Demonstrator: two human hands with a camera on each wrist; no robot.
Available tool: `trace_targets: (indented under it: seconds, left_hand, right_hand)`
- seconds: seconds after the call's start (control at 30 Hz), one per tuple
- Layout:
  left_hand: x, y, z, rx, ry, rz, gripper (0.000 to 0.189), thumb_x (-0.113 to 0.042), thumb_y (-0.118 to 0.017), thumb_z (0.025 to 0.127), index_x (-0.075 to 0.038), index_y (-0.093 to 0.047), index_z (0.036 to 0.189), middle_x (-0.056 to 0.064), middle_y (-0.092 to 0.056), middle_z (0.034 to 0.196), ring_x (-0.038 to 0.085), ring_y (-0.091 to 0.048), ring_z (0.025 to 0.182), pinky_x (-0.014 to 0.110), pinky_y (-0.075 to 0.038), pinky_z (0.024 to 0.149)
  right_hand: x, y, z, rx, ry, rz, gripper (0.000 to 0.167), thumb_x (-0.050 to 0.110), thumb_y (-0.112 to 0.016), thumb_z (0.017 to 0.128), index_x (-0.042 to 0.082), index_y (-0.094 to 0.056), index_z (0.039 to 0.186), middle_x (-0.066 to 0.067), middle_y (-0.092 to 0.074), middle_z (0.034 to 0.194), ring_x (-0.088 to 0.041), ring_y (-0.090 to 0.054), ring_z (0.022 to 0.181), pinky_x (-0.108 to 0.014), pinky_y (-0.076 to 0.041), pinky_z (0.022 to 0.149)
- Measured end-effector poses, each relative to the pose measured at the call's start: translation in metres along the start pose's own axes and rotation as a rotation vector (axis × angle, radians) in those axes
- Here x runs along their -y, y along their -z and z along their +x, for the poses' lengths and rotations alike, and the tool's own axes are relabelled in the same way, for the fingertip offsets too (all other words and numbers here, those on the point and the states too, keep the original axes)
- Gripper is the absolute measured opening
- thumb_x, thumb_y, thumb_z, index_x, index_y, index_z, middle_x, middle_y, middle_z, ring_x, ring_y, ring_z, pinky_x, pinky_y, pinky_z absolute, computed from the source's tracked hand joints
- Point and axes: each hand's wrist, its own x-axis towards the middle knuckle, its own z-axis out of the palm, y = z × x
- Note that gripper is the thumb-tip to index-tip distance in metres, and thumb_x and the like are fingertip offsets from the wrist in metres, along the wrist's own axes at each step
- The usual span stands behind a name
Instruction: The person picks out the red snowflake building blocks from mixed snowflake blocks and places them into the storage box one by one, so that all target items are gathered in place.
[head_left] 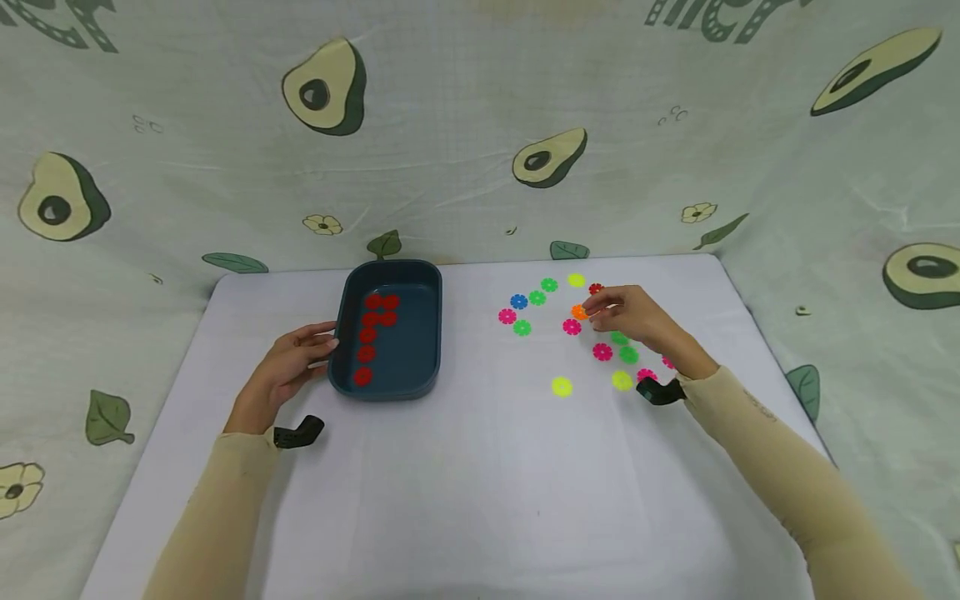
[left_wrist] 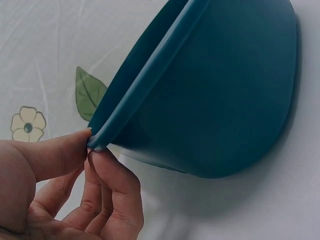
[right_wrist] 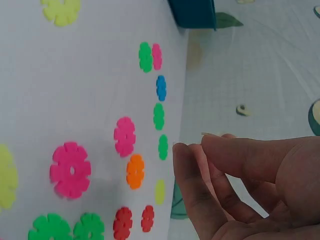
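My left hand (head_left: 296,367) pinches the left rim of a dark teal tray (head_left: 420,387) between thumb and fingers, plain to see in the left wrist view. Several red notched discs (head_left: 366,354) lie inside along the tray's left side. My right hand (head_left: 633,317) hovers over scattered notched plastic discs, thumb and index fingertip slightly apart with nothing between them. Close by its fingertips in the head view are an orange disc (head_left: 578,312), a pink disc (head_left: 572,327) and a red disc (head_left: 596,288). The right wrist view shows a second red disc (right_wrist: 122,223), which the hand hides from the head.
Green discs (head_left: 549,285), a blue disc (head_left: 519,302), yellow discs (head_left: 562,387) and more pink discs (head_left: 602,352) lie spread over the right half of the white table (head_left: 465,500). Behind it hangs an avocado-print cloth (head_left: 450,167). Black wrist cameras (head_left: 300,432) sit at both cuffs.
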Motion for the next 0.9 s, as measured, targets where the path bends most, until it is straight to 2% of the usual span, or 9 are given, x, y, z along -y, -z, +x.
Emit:
trace_targets:
  seconds: [0.13,0.23,0.53,0.6,0.67,0.8,0.9]
  left_hand:
    - [-0.001,-0.002,0.0,-0.005,0.001,0.009,0.062,-0.017,-0.062,0.109,-0.008,-0.036,0.164,-0.007,-0.056,0.122,0.005,-0.061,0.101,0.021,-0.054,0.087]
    - [-0.001,-0.003,0.0,-0.003,-0.002,0.003,0.062,-0.016,-0.062,0.109,-0.007,-0.036,0.164,-0.008,-0.057,0.12,0.005,-0.062,0.1,0.021,-0.054,0.086]
    - [-0.001,-0.002,-0.001,-0.01,0.003,0.003,0.061,-0.016,-0.063,0.108,-0.008,-0.038,0.163,-0.009,-0.058,0.119,0.006,-0.061,0.1,0.021,-0.054,0.086]
    - [-0.001,-0.002,-0.001,-0.012,0.004,0.003,0.061,-0.016,-0.063,0.108,-0.008,-0.038,0.163,-0.009,-0.058,0.118,0.006,-0.06,0.099,0.021,-0.054,0.085]
    - [-0.001,-0.003,-0.001,-0.012,0.002,-0.003,0.061,-0.016,-0.063,0.108,-0.007,-0.038,0.163,-0.009,-0.058,0.118,0.006,-0.061,0.099,0.021,-0.054,0.085]
    - [-0.002,-0.002,-0.001,-0.007,0.0,-0.021,0.06,-0.015,-0.063,0.108,-0.007,-0.039,0.163,-0.009,-0.059,0.117,0.005,-0.061,0.098,0.022,-0.054,0.085]
    - [-0.001,-0.002,-0.001,-0.01,0.005,-0.024,0.059,-0.015,-0.062,0.109,-0.008,-0.039,0.163,-0.009,-0.058,0.117,0.005,-0.061,0.098,0.021,-0.054,0.085]
  right_hand:
    - [-0.012,0.012,-0.004,-0.042,-0.036,-0.019,0.04,0.004,-0.067,0.103,-0.007,-0.059,0.141,-0.028,-0.059,0.141,-0.04,-0.059,0.125,-0.046,-0.055,0.103]
    - [-0.02,0.017,-0.006,-0.073,-0.07,-0.043,0.04,0.007,-0.067,0.104,-0.004,-0.06,0.141,-0.027,-0.06,0.14,-0.039,-0.058,0.125,-0.053,-0.051,0.106]
    - [-0.039,0.027,-0.005,-0.117,-0.094,-0.034,0.044,0.009,-0.066,0.105,-0.005,-0.056,0.145,-0.027,-0.055,0.146,-0.043,-0.056,0.13,-0.054,-0.049,0.108]
    - [-0.043,0.026,-0.002,-0.129,-0.108,-0.029,0.043,0.008,-0.065,0.105,-0.005,-0.056,0.145,-0.027,-0.055,0.147,-0.042,-0.056,0.129,-0.05,-0.05,0.107]
    - [-0.048,0.025,0.001,-0.149,-0.122,-0.032,0.043,0.008,-0.065,0.105,-0.004,-0.056,0.145,-0.027,-0.056,0.146,-0.041,-0.057,0.127,-0.04,-0.053,0.103]
    - [-0.055,0.023,0.007,-0.184,-0.135,-0.035,0.04,0.005,-0.065,0.104,-0.005,-0.059,0.142,-0.027,-0.058,0.144,-0.039,-0.058,0.123,-0.018,-0.051,0.085]
    - [-0.059,0.022,0.01,-0.195,-0.127,-0.045,0.04,0.004,-0.066,0.104,-0.006,-0.059,0.141,-0.028,-0.058,0.142,-0.039,-0.059,0.121,-0.011,-0.048,0.078]
